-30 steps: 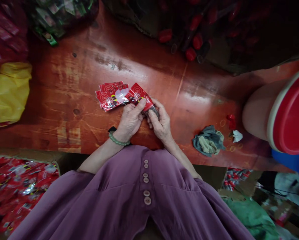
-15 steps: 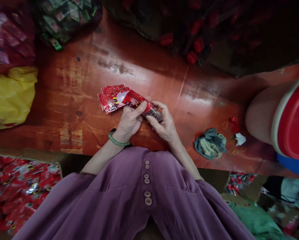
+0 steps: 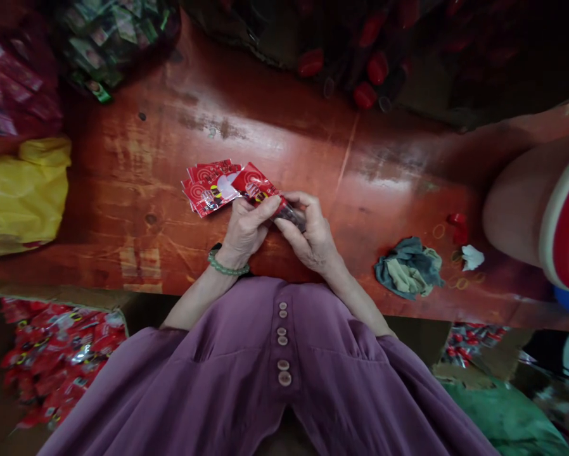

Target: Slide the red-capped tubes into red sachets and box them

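Observation:
Both my hands meet over the near edge of a red-brown wooden table (image 3: 137,152). My left hand (image 3: 245,229), with a green bead bracelet at the wrist, pinches a red printed packet (image 3: 256,185) between thumb and fingers. My right hand (image 3: 310,234) is closed on the packet's other end, where a small dark item (image 3: 291,215) shows in clear plastic. A small fanned pile of the same red packets (image 3: 208,187) lies on the table just left of the hands, touching the held packet.
A crumpled grey-green cloth (image 3: 408,266), rubber bands, a red cap and white scrap lie to the right. A yellow bag (image 3: 21,196) sits at left. Red-capped tubes (image 3: 365,82) lie at the back. A box of red packets (image 3: 61,354) stands below left. Another person's leg (image 3: 517,202) is at right.
The held packet has sunk lower and flatter between my hands, and my right fingers have shifted along its clear end. The view has drifted slightly.

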The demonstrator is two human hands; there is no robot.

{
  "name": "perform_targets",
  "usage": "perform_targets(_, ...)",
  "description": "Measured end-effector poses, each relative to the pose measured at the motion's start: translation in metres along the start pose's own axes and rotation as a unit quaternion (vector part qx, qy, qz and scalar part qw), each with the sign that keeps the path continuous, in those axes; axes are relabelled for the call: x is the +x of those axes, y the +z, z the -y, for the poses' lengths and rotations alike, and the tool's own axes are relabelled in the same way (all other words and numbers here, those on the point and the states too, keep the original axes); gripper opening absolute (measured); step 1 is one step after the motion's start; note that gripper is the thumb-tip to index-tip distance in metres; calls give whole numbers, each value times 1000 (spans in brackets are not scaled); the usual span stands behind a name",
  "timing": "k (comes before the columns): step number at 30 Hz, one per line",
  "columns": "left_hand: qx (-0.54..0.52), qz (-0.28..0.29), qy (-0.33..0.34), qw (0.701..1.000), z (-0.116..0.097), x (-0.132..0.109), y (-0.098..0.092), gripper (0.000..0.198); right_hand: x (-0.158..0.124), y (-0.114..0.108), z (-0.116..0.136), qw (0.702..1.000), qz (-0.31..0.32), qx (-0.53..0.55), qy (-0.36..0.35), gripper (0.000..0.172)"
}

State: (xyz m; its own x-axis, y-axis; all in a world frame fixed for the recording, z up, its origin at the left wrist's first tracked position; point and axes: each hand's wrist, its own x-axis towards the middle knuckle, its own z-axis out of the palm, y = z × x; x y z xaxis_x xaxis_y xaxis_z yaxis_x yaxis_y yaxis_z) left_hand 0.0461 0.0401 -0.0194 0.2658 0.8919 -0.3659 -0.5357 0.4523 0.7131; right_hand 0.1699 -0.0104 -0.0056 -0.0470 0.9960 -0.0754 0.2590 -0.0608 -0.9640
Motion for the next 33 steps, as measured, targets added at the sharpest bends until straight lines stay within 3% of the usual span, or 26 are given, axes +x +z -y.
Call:
perform_targets(4,35,45,-39,998,-1,2,1,37,1,17,-5,986,-30,149,65,44)
perform_targets(10,19,35,-12,999,3,2,-4,46,3,14,-8,982,-34,168,76,49)
perform_targets(14,16,21,-20,999,4,-1,-4,40,0,10,-11,992,-30,110,53,49)
perform_targets(18,35,13,-46,998,2,-4,-1,36,-5,7,-18,999,-43,-25,-22,51)
perform_targets(21,32,24,-61,997,0,-4,1,37,-5,5,-21,996,-48,-56,-56,52)
perform_targets(29,14,25,-42,999,2,-9,4,41,-7,4,-12,998,-12,65,14,55)
perform_targets(33,60,64,-74,993,0,-17,8,43,-6,4,-10,982,-7,175,74,56)
